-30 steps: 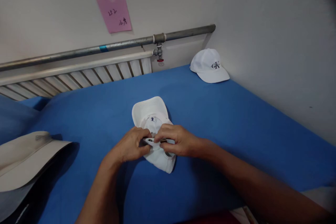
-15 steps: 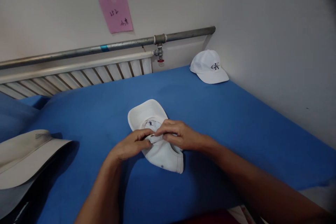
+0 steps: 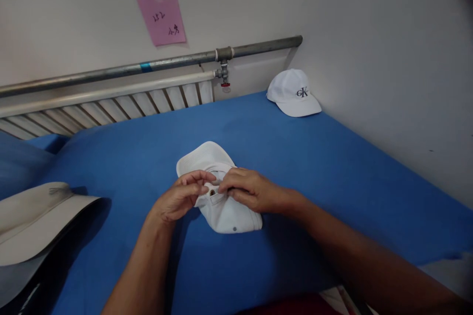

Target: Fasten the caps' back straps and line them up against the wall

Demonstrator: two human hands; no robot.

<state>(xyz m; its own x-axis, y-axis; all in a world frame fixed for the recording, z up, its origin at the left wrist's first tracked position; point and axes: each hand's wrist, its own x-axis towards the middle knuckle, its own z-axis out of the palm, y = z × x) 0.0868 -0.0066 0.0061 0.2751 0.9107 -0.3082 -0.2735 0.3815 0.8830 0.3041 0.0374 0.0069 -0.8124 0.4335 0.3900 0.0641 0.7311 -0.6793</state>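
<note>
A white baseball cap (image 3: 231, 216) lies on the blue surface in front of me, its brim pointing away and its back opening towards my hands. At its back strap (image 3: 218, 198) a small brass-coloured buckle (image 3: 212, 192) shows. My left hand (image 3: 180, 196) holds the strap's left side, with thumb and forefinger close around the buckle end. From the right, my right hand (image 3: 254, 189) pinches the strap with bent fingers. The fingertips hide part of the strap and the cap's inside.
A second white cap (image 3: 293, 92) with dark letters stands at the back right corner by the wall. Several stacked hats (image 3: 44, 221) are at the left edge. Behind the blue surface (image 3: 140, 157) run a radiator (image 3: 148, 103) and a metal pipe (image 3: 111, 75).
My left fingers have shifted slightly left and opened a little, uncovering the brass-coloured buckle. The cap's back has tipped, so its rear opening shows less. The right hand stays on the strap.
</note>
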